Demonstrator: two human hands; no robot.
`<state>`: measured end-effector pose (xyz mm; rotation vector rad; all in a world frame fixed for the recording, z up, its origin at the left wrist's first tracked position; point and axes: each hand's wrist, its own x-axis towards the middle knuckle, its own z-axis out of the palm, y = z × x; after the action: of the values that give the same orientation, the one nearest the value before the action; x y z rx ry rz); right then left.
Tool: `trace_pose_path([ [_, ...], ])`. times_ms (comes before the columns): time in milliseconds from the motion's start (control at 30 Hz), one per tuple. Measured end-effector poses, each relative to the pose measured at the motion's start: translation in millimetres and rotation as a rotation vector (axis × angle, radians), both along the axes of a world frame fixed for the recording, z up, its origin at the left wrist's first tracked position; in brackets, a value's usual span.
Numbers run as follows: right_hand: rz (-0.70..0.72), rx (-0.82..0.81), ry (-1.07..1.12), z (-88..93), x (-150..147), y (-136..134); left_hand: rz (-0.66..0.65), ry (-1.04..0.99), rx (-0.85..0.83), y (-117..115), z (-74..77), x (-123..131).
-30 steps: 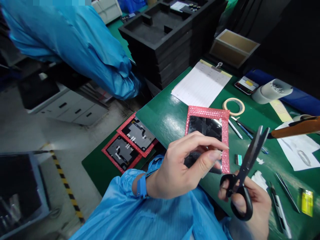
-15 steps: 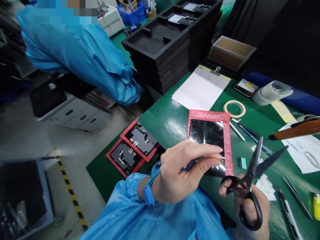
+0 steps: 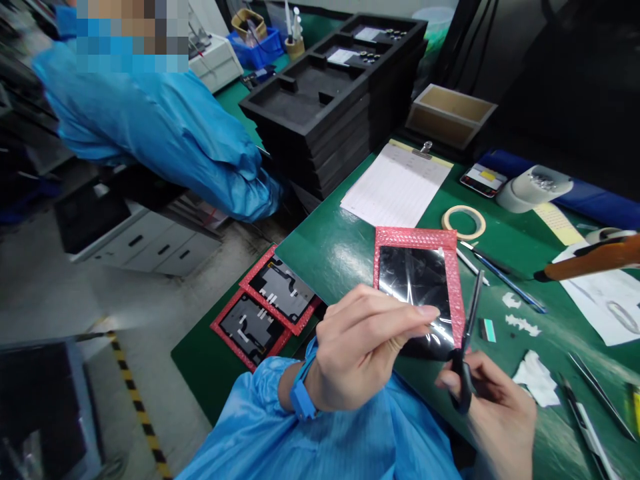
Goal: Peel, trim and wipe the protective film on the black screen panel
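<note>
My left hand, with a blue band at its wrist, is pinched closed above a dark glossy panel; whatever may be between its fingertips is too small to make out. That panel lies on a pink bubble-wrap sheet on the green table. To the right, my right hand holds black-handled scissors by the handles. Their blades are seen nearly edge-on, pointing up and away over the sheet's right edge. The two hands are apart.
Tape roll, clipboard, pens, white scraps and tweezers lie around. An orange-handled tool juts in at right. Black trays are stacked behind. Two more panels lie lower left. A person in blue is at upper left.
My right hand has turned the scissors; their blades, spread before, now appear together and closer to the sheet. My left fingertips have come closer together. The camera view has shifted slightly.
</note>
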<state>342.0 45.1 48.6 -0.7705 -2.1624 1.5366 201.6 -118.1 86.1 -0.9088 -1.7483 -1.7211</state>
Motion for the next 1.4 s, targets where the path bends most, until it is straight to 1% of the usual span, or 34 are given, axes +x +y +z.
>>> trace_pose_path([
  [100, 0.084, 0.052, -0.029, -4.7, -5.9, 4.5, -0.010, -0.045, -0.023, -5.4, -3.3, -2.5],
  [200, 0.153, 0.124, -0.089, -13.1, -16.2, 9.6, -0.019, -0.129, -0.025, -15.7, -12.1, -7.7],
  [267, 0.187, 0.168, -0.132, -18.4, -28.1, 13.6, 0.001, -0.262, 0.003, -24.9, -20.9, -13.4],
  [333, 0.273, 0.227, -0.204, -21.7, -46.5, 19.9, 0.037, -0.464, 0.063, -34.7, -30.9, -21.0],
  [400, 0.380, 0.305, -0.277, -22.8, -72.2, 30.4, 0.070, -0.626, 0.119, -44.4, -40.8, -30.1],
  [467, 0.440, 0.384, -0.312, -22.7, -105.6, 45.1, 0.088, -0.693, 0.142, -53.0, -49.8, -40.0],
  [533, 0.433, 0.453, -0.309, -22.5, -145.5, 61.6, 0.105, -0.719, 0.152, -59.8, -57.3, -49.8],
  [600, 0.397, 0.527, -0.313, -22.8, -189.0, 76.8, 0.125, -0.745, 0.169, -64.2, -62.9, -59.1],
  [700, 0.336, 0.624, -0.322, -26.3, -248.9, 92.3, 0.141, -0.760, 0.197, -66.5, -66.3, -71.8],
  [767, 0.321, 0.672, -0.316, -32.5, -277.4, 97.7, 0.135, -0.755, 0.212, -66.2, -64.8, -80.2],
  [833, 0.325, 0.709, -0.296, -42.4, -294.4, 100.9, 0.117, -0.742, 0.224, -65.3, -60.8, -89.4],
  [933, 0.334, 0.758, -0.226, -61.7, -303.3, 104.7, 0.084, -0.709, 0.232, -62.9, -53.2, -108.9],
  [1000, 0.325, 0.782, -0.164, -74.7, -303.9, 107.0, 0.064, -0.679, 0.228, -60.8, -48.8, -129.3],
  [1067, 0.300, 0.799, -0.106, -86.4, -303.5, 108.7, 0.050, -0.649, 0.217, -59.5, -44.9, -157.4],
  [1167, 0.260, 0.814, -0.027, -101.7, -302.3, 109.6, 0.072, -0.618, 0.209, -61.9, -38.4, -210.2],
  [1300, 0.196, 0.817, 0.083, -119.6, -300.9, 109.0, 0.181, -0.579, 0.251, -71.2, -26.2, -276.4],
  [1400, 0.151, 0.814, 0.166, -130.1, -302.0, 109.1, 0.258, -0.538, 0.252, -74.7, -12.6, -313.0],
])
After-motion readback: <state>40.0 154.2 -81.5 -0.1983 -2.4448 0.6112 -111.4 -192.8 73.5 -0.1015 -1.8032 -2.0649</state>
